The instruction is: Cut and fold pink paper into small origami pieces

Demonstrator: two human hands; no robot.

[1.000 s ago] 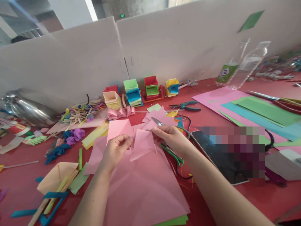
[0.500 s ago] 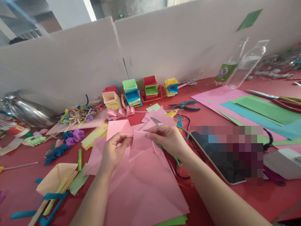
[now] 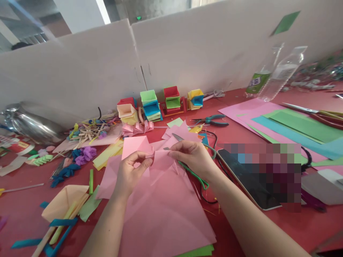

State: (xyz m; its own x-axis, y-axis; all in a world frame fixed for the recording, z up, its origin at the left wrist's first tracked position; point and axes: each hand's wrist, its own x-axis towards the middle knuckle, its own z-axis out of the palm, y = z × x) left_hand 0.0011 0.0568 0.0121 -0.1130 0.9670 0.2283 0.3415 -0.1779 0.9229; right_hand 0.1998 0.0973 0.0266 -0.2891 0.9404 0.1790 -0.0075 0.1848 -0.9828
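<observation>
A large pink paper sheet (image 3: 166,210) lies on the red table in front of me. Its far corner is folded up into a small pink flap (image 3: 160,162). My left hand (image 3: 131,173) pinches the flap's left edge between thumb and forefinger. My right hand (image 3: 191,157) pinches the flap's right edge, fingers closed. Green-handled scissors (image 3: 197,176) lie under my right hand, their blades (image 3: 177,137) pointing away from me.
Folded coloured paper boxes (image 3: 158,103) stand against the white partition. Teal pliers (image 3: 213,120), two plastic bottles (image 3: 270,76), pink, green and blue sheets (image 3: 292,125) and a tablet (image 3: 246,178) lie to the right. Paper scraps, purple flowers (image 3: 85,153) and a steel kettle (image 3: 32,123) crowd the left.
The flap has been folded lower and narrower. My right hand moved left and down along the flap's top edge toward my left hand, which stayed pinching.
</observation>
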